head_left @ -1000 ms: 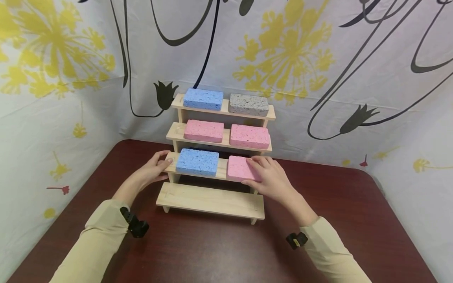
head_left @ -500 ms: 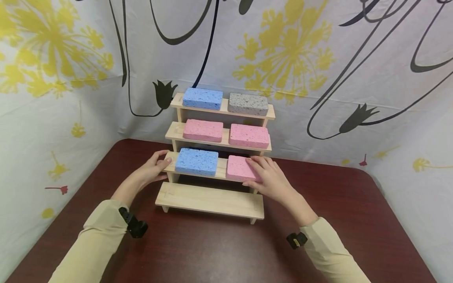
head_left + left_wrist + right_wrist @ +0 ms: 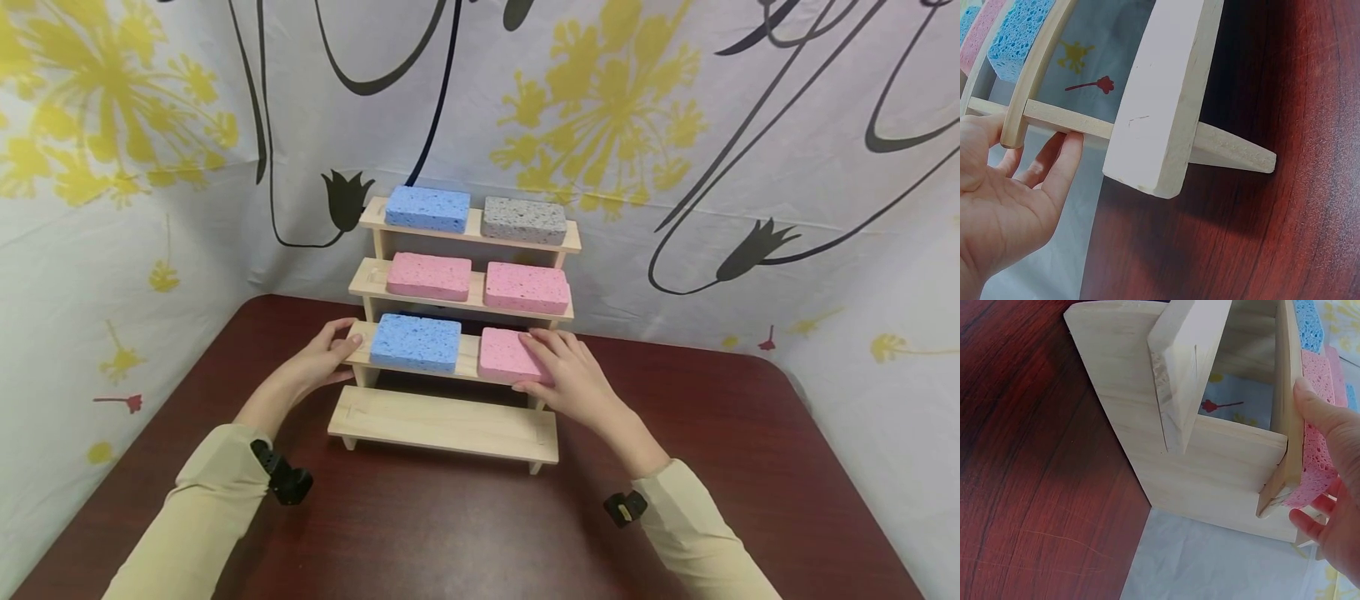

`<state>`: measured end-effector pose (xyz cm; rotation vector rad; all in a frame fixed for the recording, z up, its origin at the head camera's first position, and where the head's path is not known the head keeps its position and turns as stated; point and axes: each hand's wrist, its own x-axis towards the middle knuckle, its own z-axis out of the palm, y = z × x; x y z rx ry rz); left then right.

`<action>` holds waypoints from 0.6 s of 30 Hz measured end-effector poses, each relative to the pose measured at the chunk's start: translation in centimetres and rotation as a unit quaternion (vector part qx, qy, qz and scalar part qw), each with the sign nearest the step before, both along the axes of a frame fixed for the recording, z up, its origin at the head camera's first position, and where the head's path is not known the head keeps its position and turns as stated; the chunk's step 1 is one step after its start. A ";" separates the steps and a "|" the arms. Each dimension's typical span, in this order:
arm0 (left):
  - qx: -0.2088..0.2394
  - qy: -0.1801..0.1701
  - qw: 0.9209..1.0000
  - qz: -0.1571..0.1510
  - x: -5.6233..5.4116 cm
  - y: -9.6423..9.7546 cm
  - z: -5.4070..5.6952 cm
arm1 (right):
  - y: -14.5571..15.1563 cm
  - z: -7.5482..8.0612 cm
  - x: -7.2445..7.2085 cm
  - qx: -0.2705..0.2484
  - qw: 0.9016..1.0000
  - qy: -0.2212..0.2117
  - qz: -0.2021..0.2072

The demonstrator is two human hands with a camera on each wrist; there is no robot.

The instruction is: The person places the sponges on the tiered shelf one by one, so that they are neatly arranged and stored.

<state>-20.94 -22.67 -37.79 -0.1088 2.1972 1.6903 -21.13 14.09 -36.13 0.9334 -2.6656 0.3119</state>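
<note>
A four-step wooden display stand (image 3: 442, 423) carries several sponges. My left hand (image 3: 318, 360) grips the left end of the second step from the bottom. In the left wrist view, that hand's thumb is partly hidden and its fingers (image 3: 1066, 165) reach along the side support. On the same step, my right hand (image 3: 573, 375) holds a pink sponge (image 3: 504, 354) by its right side. The right wrist view shows the thumb (image 3: 1319, 412) at the step's front edge, beside the sponge. To its left on that step lies a blue sponge (image 3: 416, 340), with a gap between them.
Two pink sponges, left (image 3: 429, 276) and right (image 3: 527, 286), lie on the step above. The top step bears a blue sponge (image 3: 427, 208) and a grey sponge (image 3: 523, 219). Under the stand is a dark red table (image 3: 450, 533); a patterned cloth (image 3: 300, 100) hangs behind.
</note>
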 end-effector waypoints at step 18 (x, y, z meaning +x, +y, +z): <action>-0.002 -0.003 1.000 -0.002 -0.2 0.1 -0.1 | 0.1 -0.5 -0.2 -0.010 1.000 -0.008 -0.008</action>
